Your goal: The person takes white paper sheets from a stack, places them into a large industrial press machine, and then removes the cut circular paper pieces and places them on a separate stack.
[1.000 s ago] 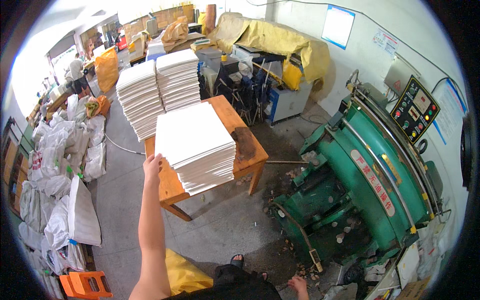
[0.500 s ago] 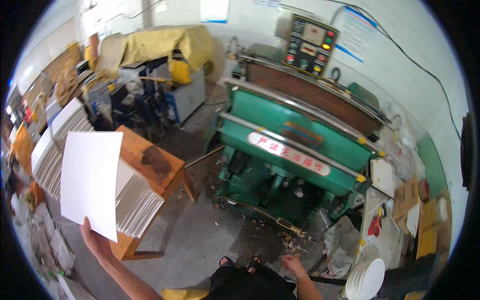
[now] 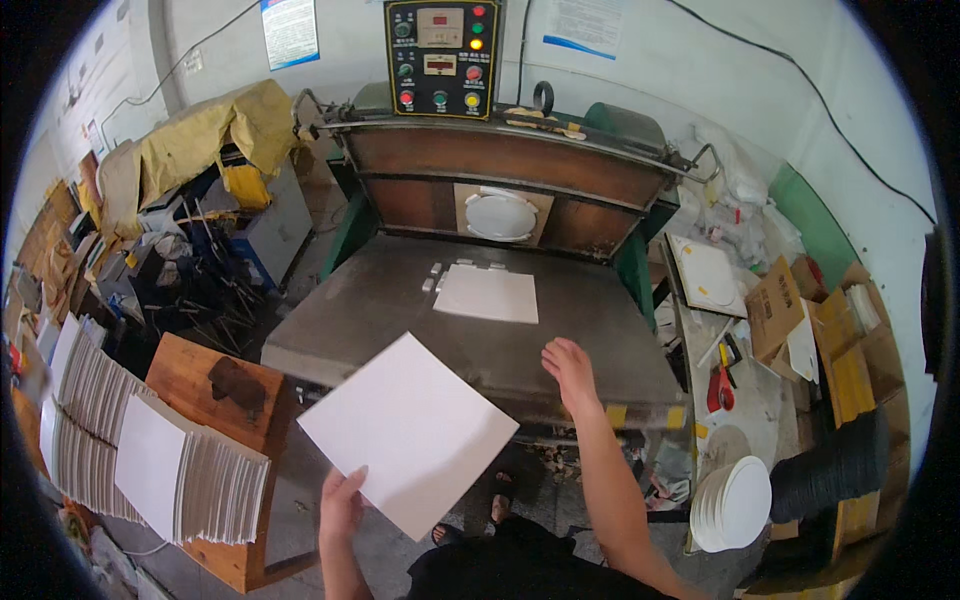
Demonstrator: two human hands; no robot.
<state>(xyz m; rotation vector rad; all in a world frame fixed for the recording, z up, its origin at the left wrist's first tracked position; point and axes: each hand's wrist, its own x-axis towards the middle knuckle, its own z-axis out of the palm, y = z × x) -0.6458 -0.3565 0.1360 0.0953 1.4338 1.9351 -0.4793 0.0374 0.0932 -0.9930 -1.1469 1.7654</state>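
My left hand [image 3: 342,505] grips a blank white cardboard sheet [image 3: 410,435] by its lower left edge, thumb on top. The sheet hangs tilted in front of the press bed [image 3: 340,315]. My right hand [image 3: 570,375] is empty, its fingers loosely bent and reaching over the front of the bed. On the bed lies another white sheet [image 3: 488,293], with small pale blocks along its left and far edges. Behind it, the upright brown plate carries a board with a white round die [image 3: 500,215].
Stacks of white cardboard [image 3: 215,480] stand on a wooden table [image 3: 250,385] at the left. At the right, a side table [image 3: 745,430] holds red-handled scissors [image 3: 720,388] and a stack of white discs [image 3: 735,500]. A control panel [image 3: 440,60] is above the press.
My left hand has brought the white sheet from the left stacks to the front of the press. My right hand has risen toward the bed. The press has opened, and the view has swung right.
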